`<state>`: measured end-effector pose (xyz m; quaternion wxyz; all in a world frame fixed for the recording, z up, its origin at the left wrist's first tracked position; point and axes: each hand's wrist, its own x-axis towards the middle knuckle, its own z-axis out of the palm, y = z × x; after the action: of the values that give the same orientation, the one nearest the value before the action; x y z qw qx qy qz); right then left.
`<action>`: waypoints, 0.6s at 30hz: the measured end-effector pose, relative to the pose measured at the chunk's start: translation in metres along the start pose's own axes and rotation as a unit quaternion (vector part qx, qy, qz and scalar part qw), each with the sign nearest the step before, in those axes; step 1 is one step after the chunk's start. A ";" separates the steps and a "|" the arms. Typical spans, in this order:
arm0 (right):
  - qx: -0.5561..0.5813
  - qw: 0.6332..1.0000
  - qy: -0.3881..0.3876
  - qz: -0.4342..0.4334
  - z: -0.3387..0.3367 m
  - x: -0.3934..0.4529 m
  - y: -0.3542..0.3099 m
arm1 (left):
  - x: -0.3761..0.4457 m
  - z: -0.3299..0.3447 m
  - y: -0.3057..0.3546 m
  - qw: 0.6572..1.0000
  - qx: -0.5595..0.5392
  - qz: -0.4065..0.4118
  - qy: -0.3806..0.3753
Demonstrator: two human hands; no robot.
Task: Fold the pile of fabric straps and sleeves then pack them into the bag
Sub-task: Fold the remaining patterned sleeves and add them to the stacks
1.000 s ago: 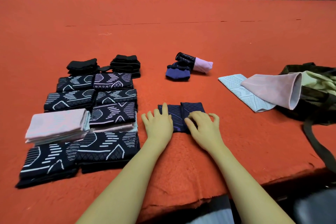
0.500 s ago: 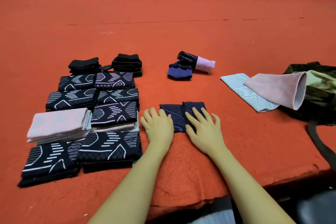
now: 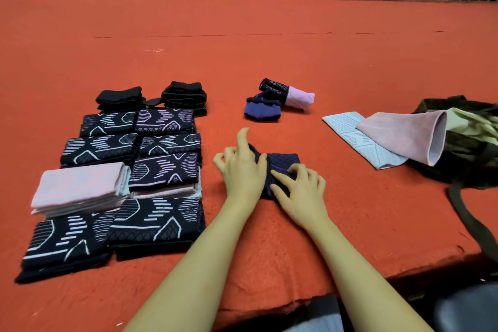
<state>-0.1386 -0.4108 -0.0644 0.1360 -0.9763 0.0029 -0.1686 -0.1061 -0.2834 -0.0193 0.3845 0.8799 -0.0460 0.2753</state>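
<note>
Nearest, on the red-covered bench (image 3: 269,245): both hands on a folded navy sleeve (image 3: 283,163). Left hand (image 3: 242,172) in a curled grip, pinching up the sleeve's left edge, forefinger raised. Right hand (image 3: 299,188) in a curled grip too, fingertips pressing the sleeve's right half flat. To the left, rows of folded patterned sleeves (image 3: 159,219) and a pink stack (image 3: 80,188). Further right, a dark bag (image 3: 463,167) with pale sleeves (image 3: 358,140) spilling beside it. Beyond, small unfolded pile (image 3: 275,101); black stacks (image 3: 183,96) far left.
</note>
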 end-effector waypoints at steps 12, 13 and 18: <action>0.125 0.965 0.149 0.174 -0.006 -0.006 0.005 | -0.016 0.021 -0.006 0.961 -0.035 0.067 -0.266; 0.127 0.965 0.152 0.174 -0.005 -0.006 0.006 | -0.016 0.021 -0.008 0.956 0.026 0.067 -0.283; 0.157 0.957 0.170 0.174 -0.009 -0.008 0.003 | -0.008 0.020 -0.006 0.891 0.167 0.117 -0.407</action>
<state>-0.1490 -0.4157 -0.0593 0.3123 -0.8841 0.1689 -0.3039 -0.1018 -0.2943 -0.0380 0.1447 0.9543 -0.2543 -0.0601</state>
